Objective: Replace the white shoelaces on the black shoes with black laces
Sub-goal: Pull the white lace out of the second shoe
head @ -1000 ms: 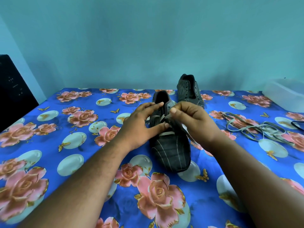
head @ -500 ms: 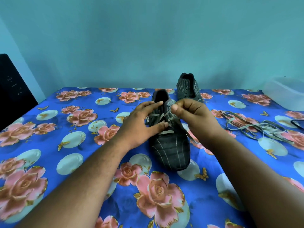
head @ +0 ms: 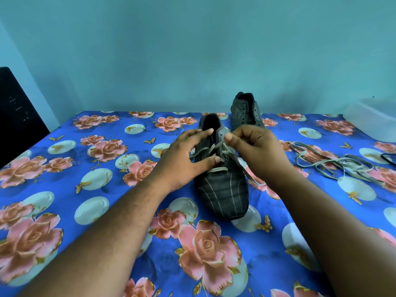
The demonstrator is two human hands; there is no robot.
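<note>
Near shoe (head: 222,185) sits at centre of the floral blue surface (head: 107,211), toe toward the viewer at 6 o'clock, heel opening at 12; white lace (head: 216,169) is threaded only thru the lower eyelets, w/ one straight bar near the toe and a cross or two above it; upper eyelets look empty. Right hand (head: 255,151), at approx 2 o'clock of the shoe, has its grip curled, thumb and fingers pinching a strand of the white lace that runs up from the eyelets; a loose tail trails off toward 4 o'clock over the shoe's side. Left hand (head: 186,159), at 9 o'clock, lies w/ fingers fairly straight across the throat, thumb pressing near the lace bar; steadying, not clasping.

Judged step: unlacing shoe no. 2, about halfway down the eyelets; next move prob needs the right hand to draw the strand clear of its eyelet while the left keeps the shoe from lifting, then work the next cross loose.

Second shoe (head: 246,112) stands at 1 o'clock, just behind, eyelets bare; a pile of pale loose laces (head: 334,163) lies at 3 o'clock, well apart; a dark lace end (head: 387,157) shows at far right edge; translucent tub (head: 372,118) at 2 o'clock; dark object (head: 15,116) at 10 o'clock.
</note>
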